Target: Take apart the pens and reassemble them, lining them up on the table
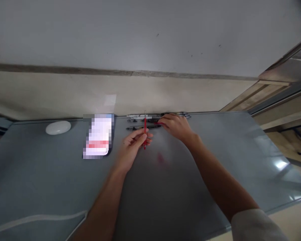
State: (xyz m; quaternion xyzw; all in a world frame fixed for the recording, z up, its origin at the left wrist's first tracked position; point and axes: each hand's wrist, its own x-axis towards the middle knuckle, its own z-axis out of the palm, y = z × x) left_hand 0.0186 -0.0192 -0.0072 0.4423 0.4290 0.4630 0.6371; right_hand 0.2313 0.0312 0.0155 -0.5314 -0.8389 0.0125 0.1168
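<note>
My left hand (136,140) pinches a slim red pen (145,124) between thumb and fingers. The pen stands nearly upright in the view, with its thin pale tip at the top. My right hand (175,124) is closed at the back of the table, over the right part of a row of pens. A small red piece (159,123) shows at its fingertips; its exact kind is unclear. Black pens (132,128) and a whitish pen (137,116) lie sideways behind my left hand. More dark pens (184,114) stick out past my right hand, partly hidden by it.
A lit phone (98,135), its screen blurred out, lies left of my left hand. Farther left is a white oval object (58,128). A white cable (37,217) crosses the front left of the grey table (65,180). A wall (190,93) rises behind the pens.
</note>
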